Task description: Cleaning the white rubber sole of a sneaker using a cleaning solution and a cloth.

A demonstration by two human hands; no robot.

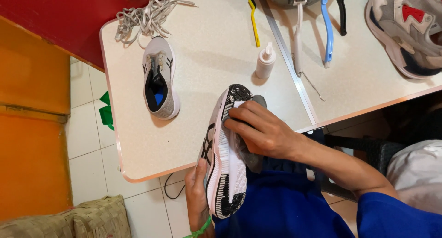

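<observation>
A pale speckled table (207, 49) stands on a floor of white tiles (87, 141), with a red and orange wall behind it. The person wears blue clothes.

The white running shoe (225, 159) is turned on its side, so its black-and-white sole faces up to the camera. Its long axis runs away from the person: one end points out over the table edge, the other end points back toward the lap.

The left hand (198, 192), with a green band on the wrist, grips the shoe from the outer side, near the end closer to the body. The right hand (262, 129) lies on the far part of the sole and presses a grey cloth (253, 157) against it, fingers bent around the cloth.

Beyond the left hand rests a second white shoe (160, 79) and loose laces (142, 19). Beyond the right hand stand a small white bottle (265, 60) and a yellow brush (253, 21).
</observation>
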